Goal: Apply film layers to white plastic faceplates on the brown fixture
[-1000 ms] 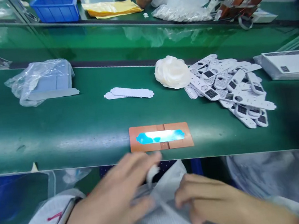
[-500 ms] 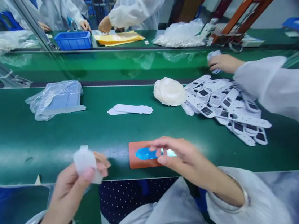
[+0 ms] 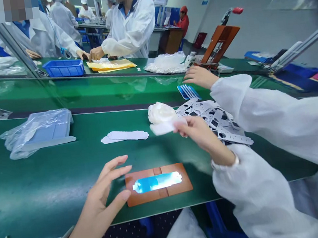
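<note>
We judge the step in hand as fetching a thin white sheet; a blue strip lies in the orange fixture.
Left to right: our left hand is spread wide and holds nothing, fingertips at the fixture's left edge; contact we cannot tell. The fixture lies near the front edge of the table; the strip in it looks long, flat and glossy, blue with pale glare, small tabs at its ends. Our right hand pinches the sheet at the near side of a pile of pale sheets; the sheet looks limp, slightly see-through. Next move seems to call for a light pinch, so that one sheet comes away without dragging the printed white parts just right of the pile.
</note>
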The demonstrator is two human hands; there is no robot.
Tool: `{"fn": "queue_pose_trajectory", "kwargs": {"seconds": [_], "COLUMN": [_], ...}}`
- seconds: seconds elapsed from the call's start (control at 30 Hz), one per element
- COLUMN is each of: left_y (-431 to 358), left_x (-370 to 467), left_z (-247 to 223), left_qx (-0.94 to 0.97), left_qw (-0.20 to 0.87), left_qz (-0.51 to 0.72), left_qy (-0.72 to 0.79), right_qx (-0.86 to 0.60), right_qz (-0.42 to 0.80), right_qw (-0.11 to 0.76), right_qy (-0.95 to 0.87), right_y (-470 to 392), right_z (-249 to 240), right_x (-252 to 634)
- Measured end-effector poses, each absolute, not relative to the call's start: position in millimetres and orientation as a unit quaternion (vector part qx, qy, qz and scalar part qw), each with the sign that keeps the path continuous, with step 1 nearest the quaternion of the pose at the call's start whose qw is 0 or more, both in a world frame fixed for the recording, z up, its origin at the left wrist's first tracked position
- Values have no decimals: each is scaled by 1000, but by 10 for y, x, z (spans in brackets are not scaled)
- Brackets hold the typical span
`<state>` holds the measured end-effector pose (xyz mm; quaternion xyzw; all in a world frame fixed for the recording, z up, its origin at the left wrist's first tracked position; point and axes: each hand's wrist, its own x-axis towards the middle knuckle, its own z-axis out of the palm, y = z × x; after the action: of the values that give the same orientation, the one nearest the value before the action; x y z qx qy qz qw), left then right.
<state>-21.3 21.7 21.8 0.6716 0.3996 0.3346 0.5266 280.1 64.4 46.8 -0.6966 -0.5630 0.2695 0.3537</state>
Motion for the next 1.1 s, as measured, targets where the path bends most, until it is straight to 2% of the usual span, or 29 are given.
{"fn": "queue_pose_trajectory", "kwargs": {"seconds": [0.2,0.43,0.9,1.1], "left_y": [277,302,310,319], "left_x": [-262,-340,-328,-338], "left_z": [145,70,-1,-53], "left_qx": [623,595,604,600], "left_qw": [550,546,532,532], "left_qz": [338,342,336,341], "left_qy": [441,481,490,491], "right_qx": [-764,-793,-822,-823], "right_qz": [103,-1,-114,-99], "right_qw": [320,192,75,63], "right_qy": [-550,-579,-553,-555], "right_y": [1343,1276,1491,1466], "right_z": [410,245,115,110], "right_x": [3101,2894,2957,2888]}}
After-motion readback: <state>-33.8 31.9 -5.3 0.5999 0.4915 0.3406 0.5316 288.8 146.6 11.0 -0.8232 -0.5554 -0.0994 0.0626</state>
